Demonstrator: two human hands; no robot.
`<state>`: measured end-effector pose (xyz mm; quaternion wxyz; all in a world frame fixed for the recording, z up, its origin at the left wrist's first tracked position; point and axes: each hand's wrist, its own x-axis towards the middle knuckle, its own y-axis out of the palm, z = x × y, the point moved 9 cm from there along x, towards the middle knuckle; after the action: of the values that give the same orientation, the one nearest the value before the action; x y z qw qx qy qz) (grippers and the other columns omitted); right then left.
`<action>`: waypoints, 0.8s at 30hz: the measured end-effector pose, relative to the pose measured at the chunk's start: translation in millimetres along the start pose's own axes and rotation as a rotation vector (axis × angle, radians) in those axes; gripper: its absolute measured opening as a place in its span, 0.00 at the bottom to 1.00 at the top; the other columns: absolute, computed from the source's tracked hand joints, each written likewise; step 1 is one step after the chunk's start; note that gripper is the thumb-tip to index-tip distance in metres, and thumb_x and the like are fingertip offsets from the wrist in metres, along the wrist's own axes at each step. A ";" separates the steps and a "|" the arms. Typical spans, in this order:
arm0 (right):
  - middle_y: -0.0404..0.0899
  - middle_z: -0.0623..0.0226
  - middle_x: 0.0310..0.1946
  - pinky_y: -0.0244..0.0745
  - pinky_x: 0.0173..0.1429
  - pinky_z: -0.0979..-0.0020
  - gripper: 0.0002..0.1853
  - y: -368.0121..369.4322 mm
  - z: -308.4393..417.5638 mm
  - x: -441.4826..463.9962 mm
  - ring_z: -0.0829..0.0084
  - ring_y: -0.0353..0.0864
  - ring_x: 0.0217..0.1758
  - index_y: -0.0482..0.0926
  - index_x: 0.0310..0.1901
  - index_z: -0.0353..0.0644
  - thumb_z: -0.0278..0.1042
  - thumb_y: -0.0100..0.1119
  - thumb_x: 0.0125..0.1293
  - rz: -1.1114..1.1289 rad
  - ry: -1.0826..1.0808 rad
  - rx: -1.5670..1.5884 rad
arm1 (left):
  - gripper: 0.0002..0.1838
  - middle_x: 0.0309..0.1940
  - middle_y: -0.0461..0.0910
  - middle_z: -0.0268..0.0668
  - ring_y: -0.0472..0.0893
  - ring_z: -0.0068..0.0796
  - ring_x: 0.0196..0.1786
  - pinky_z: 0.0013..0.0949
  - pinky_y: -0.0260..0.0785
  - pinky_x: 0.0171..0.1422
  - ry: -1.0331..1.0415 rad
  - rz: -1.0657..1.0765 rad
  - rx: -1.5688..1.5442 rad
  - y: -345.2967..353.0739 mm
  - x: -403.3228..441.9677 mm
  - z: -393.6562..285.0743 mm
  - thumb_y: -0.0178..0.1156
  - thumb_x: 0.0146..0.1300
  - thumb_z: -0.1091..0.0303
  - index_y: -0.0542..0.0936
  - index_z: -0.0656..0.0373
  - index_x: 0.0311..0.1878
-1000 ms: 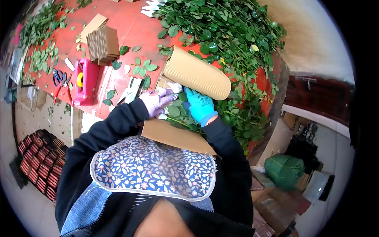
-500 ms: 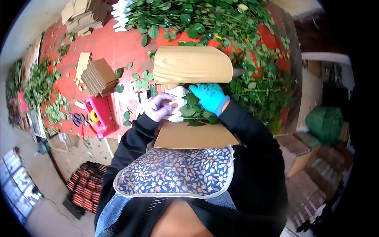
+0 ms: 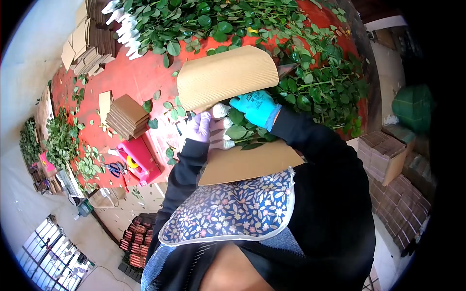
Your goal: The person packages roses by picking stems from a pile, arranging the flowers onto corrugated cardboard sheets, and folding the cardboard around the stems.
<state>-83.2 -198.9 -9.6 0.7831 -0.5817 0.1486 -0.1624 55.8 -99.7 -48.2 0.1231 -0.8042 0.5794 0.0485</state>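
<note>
A sheet of corrugated cardboard (image 3: 228, 77) curls up at its far side, and its flat near flap (image 3: 250, 162) lies against my apron. Between the two parts are rose stems with green leaves (image 3: 236, 132) and white-netted heads (image 3: 221, 111) pointing left. My left hand (image 3: 198, 127), in a lilac glove, is at the left ends of these heads with its fingers together; what it grips, if anything, is hidden. My right hand (image 3: 256, 107), in a blue glove, is closed over the stems and leaves beside the curled part, its fingertips partly hidden.
A pink tape dispenser (image 3: 143, 160) and scissors (image 3: 116, 169) lie at the left table edge. Behind them is a stack of cardboard pieces (image 3: 127, 116). More netted roses (image 3: 128, 31) and a leafy pile (image 3: 320, 92) cover the far and right sides of the red table (image 3: 150, 72).
The view has turned and shifted. My left hand's fingers have drawn together at the netted heads. The curled cardboard tilts differently, and my right hand stays beside it.
</note>
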 end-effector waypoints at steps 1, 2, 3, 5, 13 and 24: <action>0.83 0.60 0.44 0.77 0.48 0.52 0.09 -7.6 2.0 -1.6 0.56 0.83 0.48 0.80 0.44 0.44 0.32 0.53 0.64 -0.123 -0.037 0.020 | 0.19 0.24 0.76 0.27 0.72 0.15 0.29 0.23 0.64 0.35 0.035 -0.035 0.048 -2.5 -5.5 -15.9 0.50 0.78 0.58 0.82 0.60 0.36; 0.83 0.60 0.44 0.77 0.48 0.52 0.09 -4.7 0.2 -1.4 0.56 0.83 0.48 0.80 0.44 0.44 0.32 0.53 0.64 -0.127 -0.034 0.018 | 0.16 0.25 0.78 0.29 0.75 0.17 0.30 0.25 0.65 0.34 -0.037 -0.055 -0.154 -4.7 -13.4 10.8 0.50 0.77 0.63 0.80 0.60 0.35; 0.83 0.60 0.45 0.77 0.49 0.52 0.11 -3.5 0.3 -1.2 0.56 0.83 0.49 0.80 0.45 0.45 0.33 0.52 0.64 -0.124 -0.019 0.039 | 0.15 0.27 0.79 0.29 0.74 0.17 0.31 0.24 0.65 0.36 0.009 -0.054 -0.129 -8.5 -17.8 12.2 0.50 0.77 0.61 0.81 0.60 0.39; 0.83 0.60 0.46 0.77 0.50 0.52 0.12 -2.1 0.5 -1.3 0.55 0.83 0.50 0.81 0.47 0.46 0.33 0.52 0.65 -0.114 -0.007 0.063 | 0.15 0.33 0.80 0.31 0.75 0.18 0.34 0.24 0.67 0.40 0.034 -0.224 -0.301 -21.4 -25.2 27.0 0.52 0.77 0.60 0.81 0.62 0.46; 0.81 0.57 0.48 0.75 0.54 0.52 0.18 2.6 -13.9 -5.7 0.53 0.80 0.53 0.82 0.50 0.46 0.27 0.57 0.57 -0.137 0.030 0.256 | 0.05 0.33 0.79 0.32 0.77 0.21 0.31 0.27 0.71 0.32 -0.098 -0.103 -0.623 -57.9 -16.1 48.8 0.59 0.69 0.76 0.76 0.58 0.45; 0.79 0.56 0.50 0.72 0.57 0.51 0.24 5.4 -13.6 -4.6 0.50 0.77 0.56 0.81 0.51 0.45 0.20 0.59 0.49 -0.133 0.055 0.289 | 0.11 0.32 0.81 0.34 0.78 0.23 0.31 0.27 0.72 0.35 -0.061 -0.191 -0.595 -36.9 -18.9 59.0 0.57 0.73 0.66 0.79 0.64 0.48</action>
<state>-92.7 -207.3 -18.3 0.8419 -0.4667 0.1062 -0.2493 88.4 -56.3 -95.7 -0.0961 -0.8539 0.4576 0.2284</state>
